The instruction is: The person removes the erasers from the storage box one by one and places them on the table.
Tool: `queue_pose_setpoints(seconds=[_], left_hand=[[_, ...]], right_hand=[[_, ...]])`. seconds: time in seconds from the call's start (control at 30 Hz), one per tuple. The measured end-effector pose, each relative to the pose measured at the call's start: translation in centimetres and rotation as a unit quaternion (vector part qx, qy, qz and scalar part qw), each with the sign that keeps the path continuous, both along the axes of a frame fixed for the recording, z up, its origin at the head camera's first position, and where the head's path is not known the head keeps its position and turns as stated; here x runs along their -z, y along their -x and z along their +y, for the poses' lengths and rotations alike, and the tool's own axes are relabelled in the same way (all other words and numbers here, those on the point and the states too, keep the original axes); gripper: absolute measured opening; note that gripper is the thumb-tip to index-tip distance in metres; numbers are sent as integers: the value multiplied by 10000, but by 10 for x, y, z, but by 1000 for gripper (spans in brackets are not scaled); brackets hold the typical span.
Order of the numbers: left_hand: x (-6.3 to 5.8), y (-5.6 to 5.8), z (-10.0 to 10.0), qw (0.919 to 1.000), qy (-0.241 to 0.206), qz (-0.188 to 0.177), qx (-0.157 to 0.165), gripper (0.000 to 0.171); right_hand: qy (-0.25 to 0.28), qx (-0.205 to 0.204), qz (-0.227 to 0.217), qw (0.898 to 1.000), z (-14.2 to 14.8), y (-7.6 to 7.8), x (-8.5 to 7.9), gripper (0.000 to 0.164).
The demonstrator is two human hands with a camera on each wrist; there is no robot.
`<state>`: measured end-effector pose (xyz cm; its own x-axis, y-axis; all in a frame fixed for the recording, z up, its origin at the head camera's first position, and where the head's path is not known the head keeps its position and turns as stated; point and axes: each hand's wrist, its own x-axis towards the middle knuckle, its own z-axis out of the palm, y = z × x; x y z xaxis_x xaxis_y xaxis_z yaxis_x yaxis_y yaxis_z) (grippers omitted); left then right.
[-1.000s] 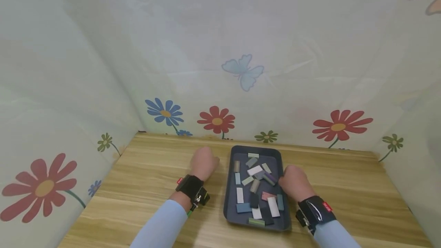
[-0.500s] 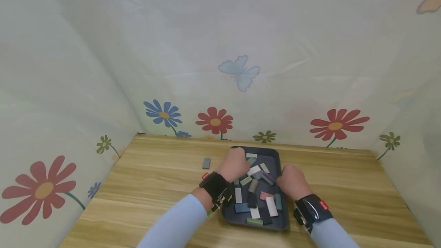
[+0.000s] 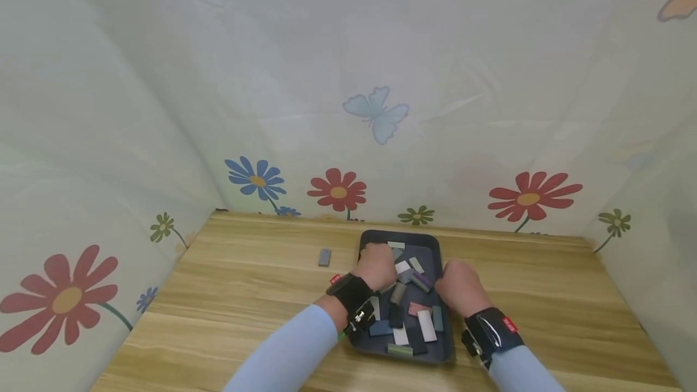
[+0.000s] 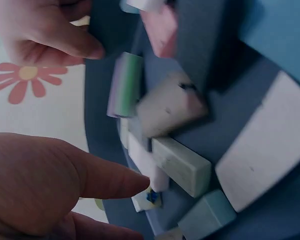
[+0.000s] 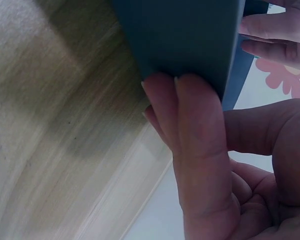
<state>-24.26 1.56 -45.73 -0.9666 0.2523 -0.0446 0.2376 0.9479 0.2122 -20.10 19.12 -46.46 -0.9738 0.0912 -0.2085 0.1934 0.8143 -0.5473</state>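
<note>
In the head view my left hand (image 3: pixel 376 266) is over the left part of a dark blue tray (image 3: pixel 369 348) that holds several small erasers. The left wrist view shows its thumb and fingers spread apart with nothing between them. Its thumb tip overlaps a white eraser (image 4: pixel 146 161); a pale green eraser (image 4: pixel 182 167) and a brownish one (image 4: pixel 170 106) lie close by. My right hand (image 3: pixel 461 288) grips the tray's right wall, fingers (image 5: pixel 202 130) flat against the outside and thumb at the rim. A grey eraser (image 3: pixel 324 257) lies on the table left of the tray.
The wooden table (image 3: pixel 229 295) extends to both sides of the tray. Behind it hangs a pale cloth (image 3: pixel 463 77) printed with flowers and butterflies. A green and purple striped eraser (image 4: pixel 125 85) and a pink one (image 4: pixel 161 31) lie among the others.
My left hand has moved right from the table to over the tray, leaving the grey eraser on the table. My right hand has stayed at the tray's right wall.
</note>
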Motion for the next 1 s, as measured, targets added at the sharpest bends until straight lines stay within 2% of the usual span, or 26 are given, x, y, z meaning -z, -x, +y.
queue_pose_setpoints(seconds=[0.1, 0.23, 0.4, 0.5, 0.57, 0.7, 0.77, 0.9, 1.0], left_hand=[[7, 4, -1, 9999, 96, 66, 30, 15], [13, 11, -5, 9994, 152, 206, 235, 12], [19, 16, -12, 9967, -75, 629, 506, 6], [19, 17, -14, 9936, -253, 878, 664, 11], [18, 17, -17, 9925, -390, 911, 719, 13], [11, 17, -24, 9910, -691, 807, 808, 24], [5, 17, -28, 9901, -987, 611, 785, 27], [-18, 16, -46, 9853, -1627, 318, 403, 5], [-31, 21, -67, 9803, -1913, 499, 33, 24]], right_hand=[[-11, -26, 41, 10000, 0, -1, -1, 8], [8, -21, 17, 10000, -1, -2, -2, 8], [16, 29, -87, 10000, -1, -1, -1, 10], [28, 72, -148, 9999, -1, 0, -1, 11], [41, 77, -161, 9998, -3, 0, 0, 11], [-1, 39, -56, 10000, -4, 1, 1, 10], [-34, 16, 25, 10000, -4, 2, 2, 10], [-95, -3, 121, 9999, -2, 2, 4, 10], [-122, -9, 141, 9998, -1, 2, 4, 10]])
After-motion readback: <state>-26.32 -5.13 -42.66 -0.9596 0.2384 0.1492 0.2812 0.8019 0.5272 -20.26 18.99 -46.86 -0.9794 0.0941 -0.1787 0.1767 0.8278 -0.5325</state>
